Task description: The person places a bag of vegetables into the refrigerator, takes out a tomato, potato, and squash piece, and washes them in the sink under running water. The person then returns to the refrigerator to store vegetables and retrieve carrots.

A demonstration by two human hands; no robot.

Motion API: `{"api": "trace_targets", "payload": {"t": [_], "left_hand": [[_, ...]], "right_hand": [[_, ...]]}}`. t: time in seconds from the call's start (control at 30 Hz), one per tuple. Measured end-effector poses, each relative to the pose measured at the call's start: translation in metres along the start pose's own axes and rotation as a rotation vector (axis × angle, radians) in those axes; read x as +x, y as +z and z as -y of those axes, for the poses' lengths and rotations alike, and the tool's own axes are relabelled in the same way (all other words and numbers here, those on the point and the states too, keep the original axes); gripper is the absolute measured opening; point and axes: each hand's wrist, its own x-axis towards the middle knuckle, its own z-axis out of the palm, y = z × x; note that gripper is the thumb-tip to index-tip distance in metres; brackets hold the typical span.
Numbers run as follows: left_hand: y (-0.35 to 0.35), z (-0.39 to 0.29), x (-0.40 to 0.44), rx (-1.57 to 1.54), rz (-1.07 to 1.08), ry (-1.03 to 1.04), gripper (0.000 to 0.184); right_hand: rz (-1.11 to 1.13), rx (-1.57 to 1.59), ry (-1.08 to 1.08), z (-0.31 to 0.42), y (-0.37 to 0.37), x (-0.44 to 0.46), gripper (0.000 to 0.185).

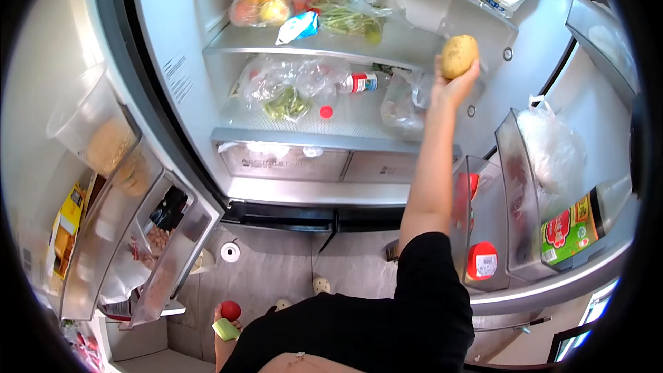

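A round yellow-brown potato-like item (460,56) rests in my right hand (456,86), which reaches up at the right side of the open fridge, in front of the shelves. Down at the bottom left, my left hand (222,331) is low beside my body, partly hidden. It holds a round red item (231,310) and a pale green piece (225,329). On the upper shelf (276,45) are bagged apples (262,1) and a bag of green beans (349,17). Below them lie a bag of green vegetables (286,102) and a bottle with a red label (364,82).
Both fridge doors stand open. The left door bins (148,190) hold bags and packets. The right door bins (514,200) hold a white bag (552,145), a green-labelled container (570,231) and a red-lidded jar (482,261). Closed drawers (286,164) lie beneath the shelves.
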Motion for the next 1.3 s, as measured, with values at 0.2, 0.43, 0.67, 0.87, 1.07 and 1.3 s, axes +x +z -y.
{"api": "trace_targets", "payload": {"t": [0.2, 0.43, 0.67, 0.87, 1.07, 1.3], "left_hand": [[-0.086, -0.002, -0.026, -0.12, -0.229, 0.204, 0.048], [-0.162, -0.103, -0.038, -0.212, -0.565, 1.231, 0.059], [-0.114, -0.224, -0.104, -0.662, 0.529, 1.056, 0.072], [-0.087, -0.245, -0.053, -0.202, 0.029, 1.598, 0.066], [-0.075, -0.278, -0.03, 0.159, -0.416, 2.116, 0.064], [-0.056, -0.314, -0.031, 0.15, -0.43, 2.431, 0.065]], "right_hand": [[0.259, 0.644, 0.957, 0.021, -0.014, -0.164, 0.062], [0.372, 0.39, 1.263, 0.029, -0.062, -0.27, 0.067], [0.533, 0.133, 1.649, 0.037, -0.169, -0.345, 0.065], [0.432, -0.046, 1.748, 0.068, -0.252, -0.365, 0.061], [0.427, -0.261, 1.783, 0.121, -0.315, -0.347, 0.063], [0.395, -0.476, 1.819, 0.181, -0.382, -0.327, 0.054]]}}
